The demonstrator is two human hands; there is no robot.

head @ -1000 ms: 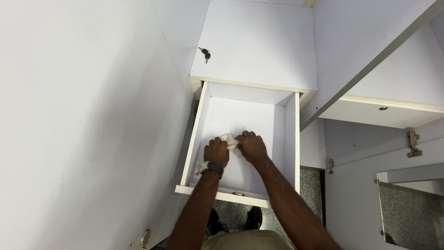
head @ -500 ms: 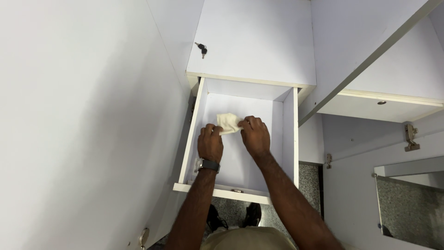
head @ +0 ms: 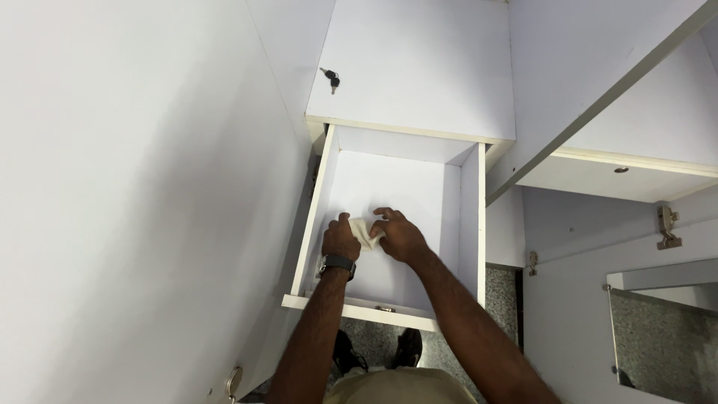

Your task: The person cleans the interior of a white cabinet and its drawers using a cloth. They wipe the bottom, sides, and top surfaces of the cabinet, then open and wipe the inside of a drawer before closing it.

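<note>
Both my hands are inside an open white drawer point(head: 470, 217), pressed on its bottom panel. Between them lies a small crumpled cream cloth point(head: 364, 230). My left hand point(head: 340, 238), with a dark watch on the wrist, grips the cloth's left side. My right hand point(head: 398, 233) holds its right side, fingers bent over it. Apart from the cloth, the drawer holds nothing that I can see.
A closed white drawer front above carries a key in its lock point(head: 330, 78). A white wall point(head: 134, 194) runs along the left. An open cabinet door point(head: 598, 82) and a hinge point(head: 667, 224) are at the right. My shoes point(head: 378, 350) stand on speckled floor below.
Both hands with the cloth slid toward the back of the drawer half a second ago, then came back toward the front. The camera view shifted slightly.
</note>
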